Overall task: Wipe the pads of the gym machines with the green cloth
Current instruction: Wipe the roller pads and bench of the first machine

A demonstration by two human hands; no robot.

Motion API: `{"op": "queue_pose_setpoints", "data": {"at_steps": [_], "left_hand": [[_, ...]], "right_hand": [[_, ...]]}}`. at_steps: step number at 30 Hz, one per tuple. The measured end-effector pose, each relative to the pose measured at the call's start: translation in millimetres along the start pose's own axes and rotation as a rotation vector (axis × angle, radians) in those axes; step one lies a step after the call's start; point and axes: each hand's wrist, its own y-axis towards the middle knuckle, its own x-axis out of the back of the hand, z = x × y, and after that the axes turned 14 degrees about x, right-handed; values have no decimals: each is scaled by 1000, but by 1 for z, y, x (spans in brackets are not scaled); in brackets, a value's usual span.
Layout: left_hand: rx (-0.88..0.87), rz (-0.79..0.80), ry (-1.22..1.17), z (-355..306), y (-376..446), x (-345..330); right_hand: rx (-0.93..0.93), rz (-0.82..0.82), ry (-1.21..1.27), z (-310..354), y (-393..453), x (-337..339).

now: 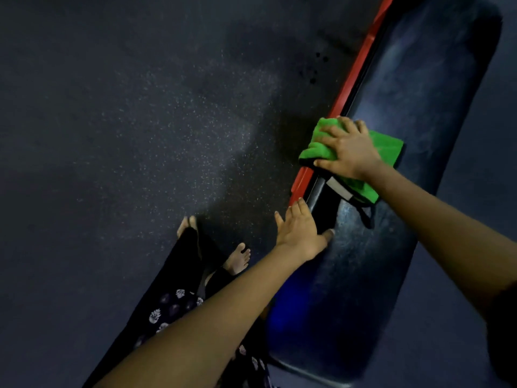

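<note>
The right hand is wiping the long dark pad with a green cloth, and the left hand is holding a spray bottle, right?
Not quite. In the head view the left hand holds nothing; it rests on the pad's edge. The right hand does press the green cloth on it.

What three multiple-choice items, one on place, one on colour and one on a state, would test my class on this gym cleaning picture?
1. Where does the green cloth lie?
A. on the floor
B. on the dark bench pad
C. over a shoulder

2. What colour is the frame rail beside the pad?
A. red
B. yellow
C. white

3. How is the left hand placed?
A. clenched in the air
B. holding a bottle
C. resting with straight fingers on the pad's edge

Answers: 1 B, the right hand presses the cloth onto the pad. 2 A, the rail shows bright red. 3 C, its fingers lie straight over the edge and it holds nothing.
</note>
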Motion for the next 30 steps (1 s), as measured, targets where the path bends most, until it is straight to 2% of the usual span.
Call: {"op": "queue_pose_setpoints", "data": {"at_steps": [3,5,9,12,14,17,18,20,22,24,28,30], "left_hand": [[-7,25,3,-18,18,18],[23,52,-28,-29,23,25],[51,133,-21,-43,28,37],[-32,187,36,-48,39,61],[-95,208,88,-51,44,73],[-147,248,161,-59,58,91],[-155,264,166,-61,60,94],[-154,302,136,-65,64,100],[-112,339,75,-71,66,104],[-73,349,44,-77,71,106],[-88,299,113,-95,90,114],[-87,310,85,-105,98,119]], "right_hand": [[133,40,98,12,-11,-15],[142,36,131,4,-12,-12],[-78,45,103,-41,9,12],[-230,-3,127,-53,26,27],[-170,18,97,-44,24,22],[66,141,27,-45,17,19],[92,151,-8,-56,18,24],[-29,162,-44,-84,30,39],[-260,160,-7,-102,43,50],[-333,162,24,-99,50,51],[-32,296,-75,-87,38,43],[-40,259,-96,-108,37,50]]}}
